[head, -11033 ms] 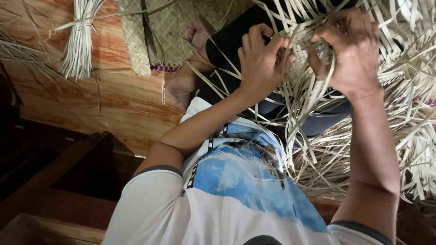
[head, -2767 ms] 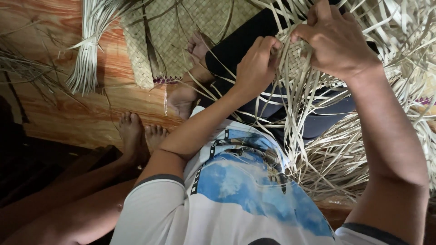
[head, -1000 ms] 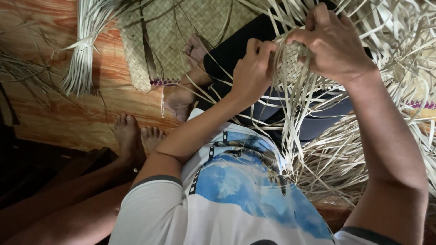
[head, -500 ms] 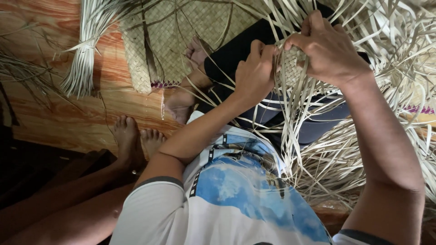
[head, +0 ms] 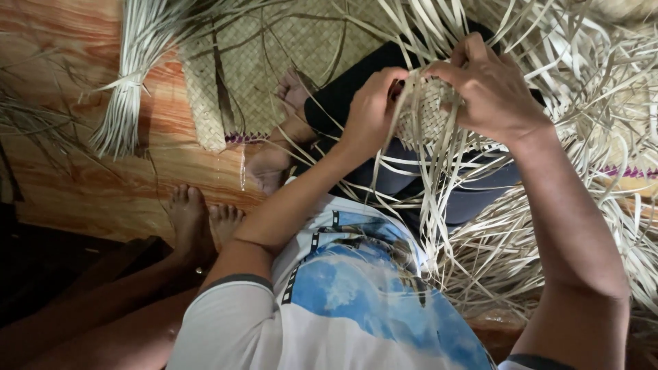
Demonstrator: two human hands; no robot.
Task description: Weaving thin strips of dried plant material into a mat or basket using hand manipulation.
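Since the frame eleven seconds ago, another person's bare feet [head: 199, 223] have come onto the wooden floor [head: 75, 185] at lower left, and both my hands have drawn closer together over the weave. Left hand [head: 373, 109]: fingers curled shut around several pale strips at the near edge of the small woven panel [head: 428, 113]. Right hand [head: 490, 89]: fingers bent down over the panel's far side, pinching strips against it; which strip lies under the fingertips I cannot tell, since the knuckles hide them. Both hands sit almost touching, with the panel held between them above my lap. Loose palm strips [head: 445, 226] hang from the panel, falling across my dark trousers [head: 411, 181] and over my printed white and blue shirt [head: 356, 294]. More strips spread in a tangle to the right [head: 603, 137]. Beyond my own feet [head: 288, 96] lies a finished woven mat [head: 274, 62], folded at its left edge and trimmed in purple. Left of the mat, a tied bundle of strips [head: 130, 82] rests on the floor, well apart from my hands.
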